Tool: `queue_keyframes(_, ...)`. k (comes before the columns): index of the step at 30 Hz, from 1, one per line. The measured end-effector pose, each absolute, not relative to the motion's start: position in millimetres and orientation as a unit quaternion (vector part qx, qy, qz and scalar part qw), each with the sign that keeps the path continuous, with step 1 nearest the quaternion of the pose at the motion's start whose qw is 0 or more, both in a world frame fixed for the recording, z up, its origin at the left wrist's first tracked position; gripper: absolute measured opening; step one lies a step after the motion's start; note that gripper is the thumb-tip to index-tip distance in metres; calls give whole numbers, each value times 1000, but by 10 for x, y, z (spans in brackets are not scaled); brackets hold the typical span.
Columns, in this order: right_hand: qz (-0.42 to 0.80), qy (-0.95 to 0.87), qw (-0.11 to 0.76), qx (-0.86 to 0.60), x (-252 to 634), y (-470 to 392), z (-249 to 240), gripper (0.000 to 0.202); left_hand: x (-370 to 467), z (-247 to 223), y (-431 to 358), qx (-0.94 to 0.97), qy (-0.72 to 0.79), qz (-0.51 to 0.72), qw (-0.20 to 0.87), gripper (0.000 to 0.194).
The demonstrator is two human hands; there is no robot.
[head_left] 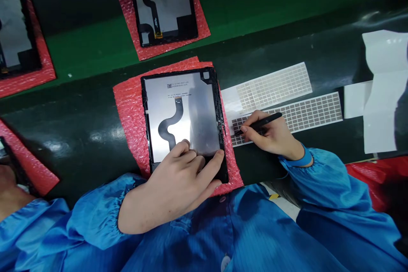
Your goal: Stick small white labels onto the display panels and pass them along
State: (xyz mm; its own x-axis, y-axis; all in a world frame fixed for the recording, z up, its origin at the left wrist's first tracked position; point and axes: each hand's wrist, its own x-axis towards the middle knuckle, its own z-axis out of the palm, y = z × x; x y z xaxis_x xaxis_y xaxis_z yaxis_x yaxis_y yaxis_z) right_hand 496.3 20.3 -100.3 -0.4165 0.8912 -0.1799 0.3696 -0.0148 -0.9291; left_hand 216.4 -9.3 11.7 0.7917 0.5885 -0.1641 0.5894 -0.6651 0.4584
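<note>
A tablet screen assembly (200, 114) lies metal back up in its black frame, on a red bubble-wrap sheet (129, 110). A black ribbon cable curves down its back. My left hand (181, 178) rests on its lower part, with the index finger stretched to the right edge, the thumb apart at the bottom and the other fingers bent. My right hand (267, 134) grips a slim black pen-shaped tool (264, 121). Its tip touches the near sheet of small grey stickers (312, 112), at the left end. Whether the tool is tweezers cannot be made out.
Behind the near sheet lies a paler sticker sheet (274, 87). White backing paper (381, 93) stands at the right. More screen assemblies (172, 2) on red wrap sit on the green surface (86, 46) beyond. A neighbour's hand (11, 191) is at the left edge.
</note>
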Motion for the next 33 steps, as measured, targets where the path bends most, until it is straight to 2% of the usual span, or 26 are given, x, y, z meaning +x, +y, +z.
queue_keyframes(5,548,-643,240,-478,4965,213,-1009,7,2173,107,-100,915,322,2,243,46)
queue_keyframes(9,639,-555,250,-471,4975,228,-978,12,2166,118,-103,915,319,-4,246,47)
queue_keyframes(13,704,-460,283,-462,4975,288,-874,19,2164,123,-76,918,313,-7,243,47)
queue_keyframes(17,697,-442,341,-449,4889,478,-713,19,2216,104,0,926,310,2,214,37)
queue_keyframes(20,694,-442,368,-434,4741,686,-630,21,2271,75,67,921,343,-1,186,42)
queue_keyframes(24,702,-434,343,-449,4566,888,-672,29,2311,31,129,899,403,-13,169,51)
queue_keyframes(33,732,-419,308,-440,4537,897,-792,30,2337,-15,191,891,422,-14,168,52)
